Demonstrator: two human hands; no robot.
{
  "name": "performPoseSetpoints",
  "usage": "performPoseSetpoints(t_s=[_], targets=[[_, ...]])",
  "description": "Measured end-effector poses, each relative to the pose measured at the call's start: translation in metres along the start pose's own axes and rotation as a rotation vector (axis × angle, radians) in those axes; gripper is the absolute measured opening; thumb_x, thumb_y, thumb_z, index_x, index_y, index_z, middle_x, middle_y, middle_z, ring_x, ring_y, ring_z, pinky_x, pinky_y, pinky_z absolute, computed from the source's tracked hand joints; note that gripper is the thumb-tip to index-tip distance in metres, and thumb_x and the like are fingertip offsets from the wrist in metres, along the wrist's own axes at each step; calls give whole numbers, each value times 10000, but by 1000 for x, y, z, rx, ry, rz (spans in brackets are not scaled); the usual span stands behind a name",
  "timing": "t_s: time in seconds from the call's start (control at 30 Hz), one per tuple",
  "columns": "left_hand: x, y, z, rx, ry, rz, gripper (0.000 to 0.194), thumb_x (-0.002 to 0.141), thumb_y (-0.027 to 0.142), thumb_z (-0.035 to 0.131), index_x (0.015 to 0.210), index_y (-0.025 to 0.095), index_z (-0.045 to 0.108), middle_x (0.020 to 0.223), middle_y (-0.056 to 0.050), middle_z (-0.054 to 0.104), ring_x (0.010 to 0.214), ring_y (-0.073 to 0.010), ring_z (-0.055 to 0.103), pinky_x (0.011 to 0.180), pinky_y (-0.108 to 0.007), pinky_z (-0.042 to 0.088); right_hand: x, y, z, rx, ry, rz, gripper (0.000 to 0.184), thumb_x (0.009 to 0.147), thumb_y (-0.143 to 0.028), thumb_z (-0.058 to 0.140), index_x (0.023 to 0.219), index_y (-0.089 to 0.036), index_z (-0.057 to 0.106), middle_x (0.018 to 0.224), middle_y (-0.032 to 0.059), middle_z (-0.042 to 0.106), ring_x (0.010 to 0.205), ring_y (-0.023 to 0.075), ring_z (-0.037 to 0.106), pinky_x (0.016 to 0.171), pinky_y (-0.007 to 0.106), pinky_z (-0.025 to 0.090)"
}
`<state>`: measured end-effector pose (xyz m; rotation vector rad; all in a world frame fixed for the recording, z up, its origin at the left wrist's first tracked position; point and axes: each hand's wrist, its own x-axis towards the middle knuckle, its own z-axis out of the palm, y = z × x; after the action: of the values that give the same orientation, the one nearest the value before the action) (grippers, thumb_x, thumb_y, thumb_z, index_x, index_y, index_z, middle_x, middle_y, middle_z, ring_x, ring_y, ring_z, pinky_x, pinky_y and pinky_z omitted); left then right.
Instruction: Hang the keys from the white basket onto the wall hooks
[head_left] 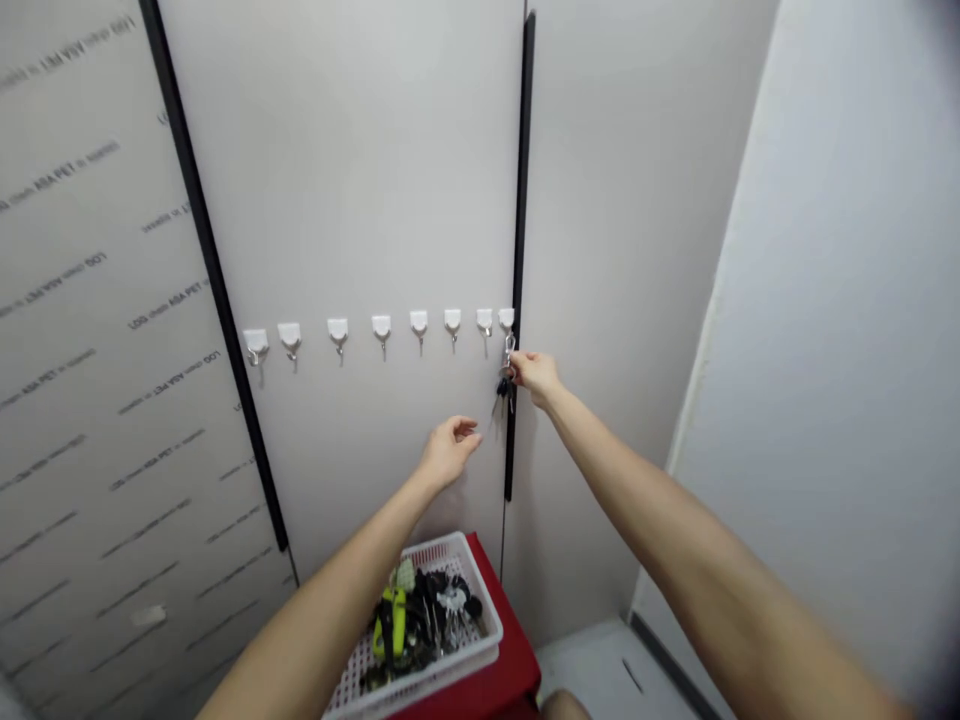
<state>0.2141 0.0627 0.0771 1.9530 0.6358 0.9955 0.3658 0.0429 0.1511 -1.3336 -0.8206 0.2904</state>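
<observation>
My right hand (537,377) pinches a bunch of keys (504,388) by its ring, just below the rightmost white adhesive hook (507,319). The keys have dark heads and dangle downward; whether the ring sits fully on the hook I cannot tell. Lower and to the left, my left hand (450,450) hovers with its fingers loosely curled and apart, nothing in it. Several more white hooks, among them one in the middle of the row (418,322), run leftward across the cabinet door (360,200) with no keys on them.
Below my hands a white plastic basket (491,640) full of keys and a yellow-green item (391,622) rests on a red stool or box (517,650). Long black handle strips (524,180) edge the doors. A pale wall (840,300) stands at right.
</observation>
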Motion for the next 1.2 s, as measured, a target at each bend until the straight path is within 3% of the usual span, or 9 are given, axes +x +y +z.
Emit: performPoseSetpoints(t_s=[0.13, 0.2, 0.27, 0.4, 0.47, 0.63, 0.8, 0.9, 1.2], targets=[[-30, -49, -11, 41, -16, -122, 215, 599, 174, 471, 799, 112, 520, 715, -47, 551, 633, -98, 484, 600, -215, 381, -13, 29, -6, -220, 177, -238, 194, 589, -232, 454, 719, -110, 531, 681, 33, 553, 596, 85, 482, 586, 230, 374], [-52, -75, -16, 72, -38, -185, 211, 600, 165, 469, 797, 112, 522, 738, -56, 554, 666, -108, 491, 630, -222, 380, -37, 52, -3, -345, 173, -358, 242, 595, -224, 451, 796, -116, 531, 781, 48, 556, 670, 99, 485, 659, 256, 363], [-75, -97, -20, 131, -75, -241, 199, 598, 159, 468, 782, 116, 532, 747, -60, 560, 684, -119, 498, 649, -230, 378, -73, 81, 4, -463, -25, -376, 236, 601, -203, 448, 804, -126, 541, 803, 50, 562, 693, 108, 489, 684, 260, 357], [-111, -125, -26, 320, -153, -251, 186, 591, 138, 463, 753, 141, 555, 727, -50, 575, 675, -135, 508, 663, -248, 369, -149, 136, 24, -700, -709, -271, 183, 618, -176, 437, 731, -155, 580, 756, 41, 591, 690, 123, 506, 660, 237, 359], [-120, -130, -28, 421, -179, -207, 200, 588, 123, 457, 754, 157, 563, 737, -42, 577, 695, -141, 505, 682, -253, 360, -169, 155, 34, -864, -861, -286, 199, 630, -173, 430, 760, -162, 580, 808, 53, 586, 744, 143, 496, 678, 246, 338], [-126, -132, -30, 613, -244, -120, 248, 603, 115, 434, 812, 168, 556, 831, -51, 557, 792, -154, 479, 736, -253, 336, -173, 165, 45, -1266, -819, -398, 212, 659, -161, 395, 776, -163, 571, 842, 91, 565, 859, 216, 409, 696, 328, 265], [-126, -134, -28, 693, -258, -139, 267, 617, 117, 420, 852, 157, 540, 852, -59, 541, 800, -154, 473, 735, -243, 338, -177, 161, 54, -1248, -887, -416, 239, 696, -225, 356, 852, -206, 537, 891, 62, 549, 856, 202, 394, 678, 321, 245], [-126, -137, -27, 709, -244, -157, 262, 626, 129, 419, 857, 164, 537, 857, -59, 538, 812, -154, 469, 734, -241, 337, -180, 166, 61, -1280, -946, -372, 218, 678, -248, 385, 800, -193, 558, 838, 75, 564, 857, 211, 400, 694, 334, 226], [-127, -138, -26, 598, -183, -171, 260, 598, 158, 465, 850, 148, 531, 842, -73, 540, 805, -169, 474, 730, -276, 340, -181, 169, 60, -1223, -870, -348, 180, 633, -203, 395, 652, -177, 572, 739, 61, 584, 802, 199, 435, 690, 344, 239]])
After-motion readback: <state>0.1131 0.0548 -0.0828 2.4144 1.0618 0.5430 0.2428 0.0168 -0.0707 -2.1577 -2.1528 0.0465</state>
